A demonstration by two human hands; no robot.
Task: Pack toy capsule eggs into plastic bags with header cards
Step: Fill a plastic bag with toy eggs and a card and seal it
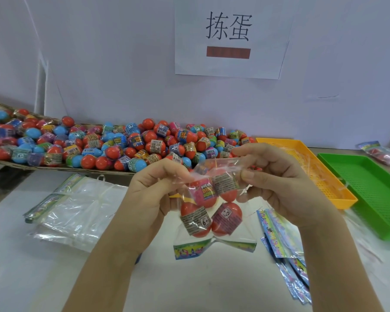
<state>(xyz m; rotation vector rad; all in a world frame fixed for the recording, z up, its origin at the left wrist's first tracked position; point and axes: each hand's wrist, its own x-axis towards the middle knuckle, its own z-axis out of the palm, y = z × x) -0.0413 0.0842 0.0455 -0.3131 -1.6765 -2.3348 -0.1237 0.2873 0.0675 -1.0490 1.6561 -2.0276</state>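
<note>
A clear plastic bag (225, 238) hangs upside down over the table, its printed header card (189, 251) at the bottom. Several red capsule eggs (196, 221) with label bands sit inside it. My left hand (153, 190) pinches the bag's open top edge on the left. At the right side of that opening, my right hand (277, 176) pinches the edge too. A big heap of red and blue capsule eggs (122, 145) lies on cardboard behind my hands.
A stack of empty clear bags (77, 208) lies left on the white table. Loose header cards or bags (284, 248) lie at the right. An orange tray (306, 158) and a green tray (374, 190) stand at the right, with filled bags (383, 152) beyond.
</note>
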